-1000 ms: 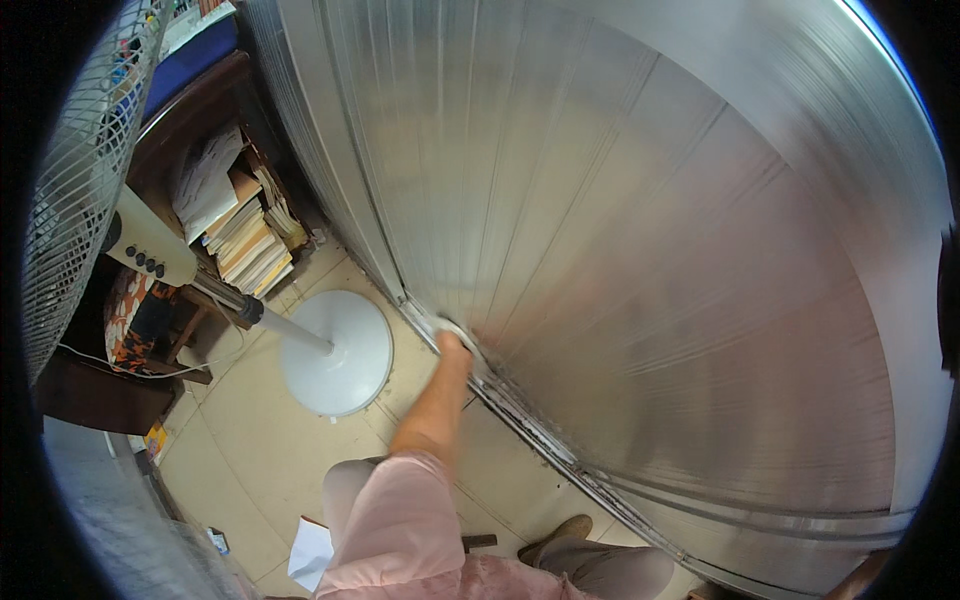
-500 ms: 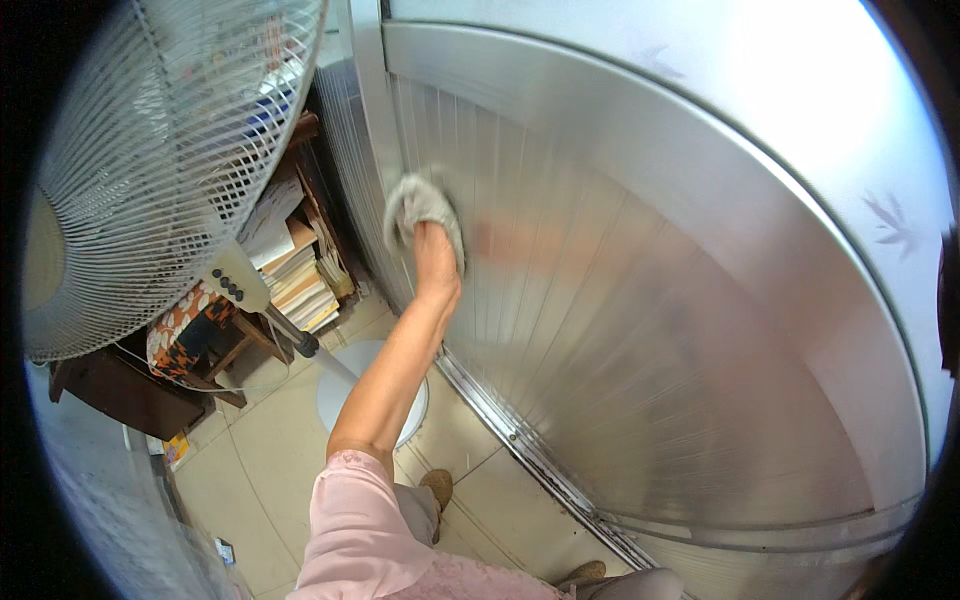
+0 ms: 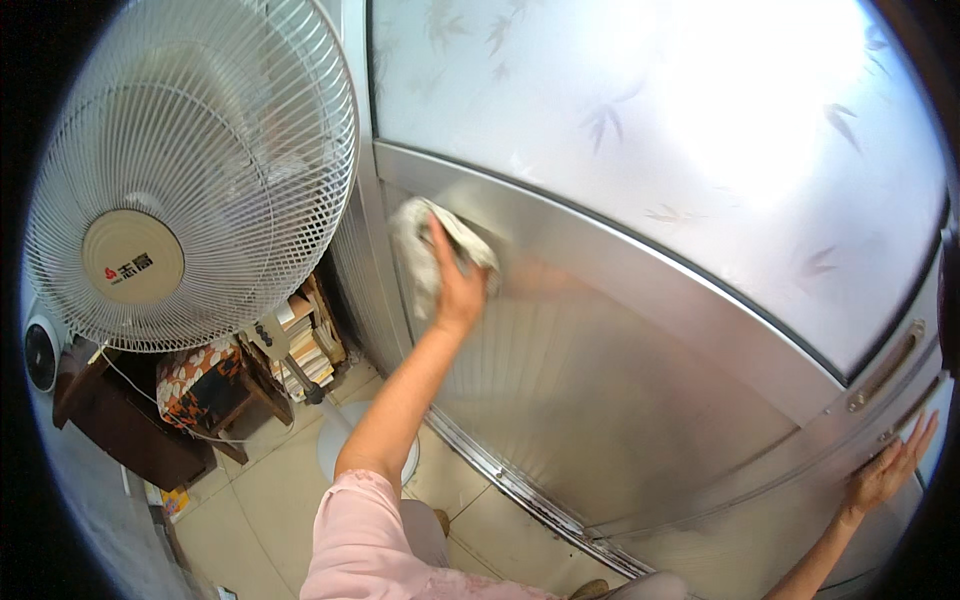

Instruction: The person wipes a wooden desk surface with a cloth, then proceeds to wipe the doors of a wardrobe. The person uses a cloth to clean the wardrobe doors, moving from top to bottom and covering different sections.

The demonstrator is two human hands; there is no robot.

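A pale, crumpled cloth [image 3: 415, 262] lies pressed against the upper left part of a silvery metal door panel [image 3: 600, 390], close under its crossbar. My left hand [image 3: 460, 292] grips it, with the fingers partly bent over the fabric and the arm stretched forward. At the far right, my right hand [image 3: 882, 478] rests on the door's edge frame, fingers extended and apart, holding nothing. A recessed handle [image 3: 887, 368] sits just above that hand. Frosted glass [image 3: 540, 90] with leaf patterns fills the upper door.
Left of my arm stands a pedestal fan [image 3: 230, 200], its round base [image 3: 335, 445] on the tiled floor [image 3: 270, 510]. Behind it are a stool with a patterned cover [image 3: 200, 380] and stacked papers [image 3: 310, 345]. A door track [image 3: 515, 485] runs along the floor.
My left hand and the cloth have moved up the panel toward the crossbar. The view has tilted upward, showing more glass and fan. My right hand has come into view at the right.
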